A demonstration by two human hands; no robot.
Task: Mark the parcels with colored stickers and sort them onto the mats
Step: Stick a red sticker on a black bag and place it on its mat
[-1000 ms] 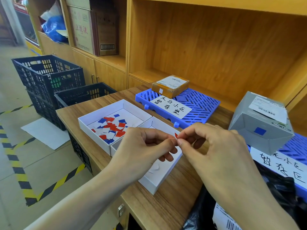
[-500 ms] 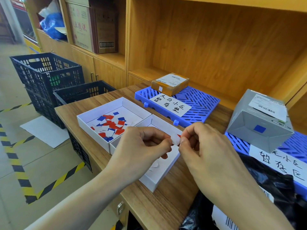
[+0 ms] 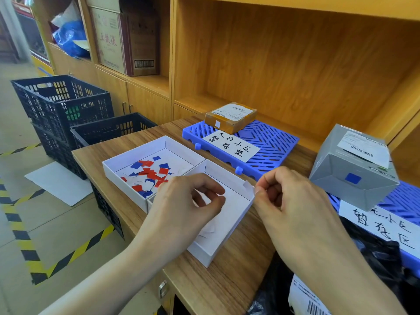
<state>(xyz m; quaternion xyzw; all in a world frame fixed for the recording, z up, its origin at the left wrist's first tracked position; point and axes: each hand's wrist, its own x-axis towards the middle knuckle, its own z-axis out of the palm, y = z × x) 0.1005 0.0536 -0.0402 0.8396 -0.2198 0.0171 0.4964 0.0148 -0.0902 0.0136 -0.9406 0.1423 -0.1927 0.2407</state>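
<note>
My right hand (image 3: 286,201) pinches a small sticker (image 3: 247,184) between thumb and forefinger; only its pale side shows. My left hand (image 3: 188,203) hovers with curled fingers over a white box (image 3: 227,176) that holds white paper slips; whether it holds a slip is unclear. Beside it, another white box (image 3: 154,144) holds several red and blue stickers (image 3: 152,173). A brown parcel (image 3: 230,117) lies on the far blue mat (image 3: 272,142). On the right blue mat (image 3: 404,201) stands a grey parcel (image 3: 336,169) bearing a blue sticker (image 3: 353,178).
A black bagged parcel (image 3: 375,258) with a barcode label lies at the bottom right under my right forearm. Black crates (image 3: 61,103) stand on the floor left of the wooden table (image 3: 227,280). Wooden shelves (image 3: 295,64) rise behind the mats.
My hands, pinched together on a red-edged sticker before, have drawn apart. The right hand keeps the sticker, and the left hand has dropped lower over the white box.
</note>
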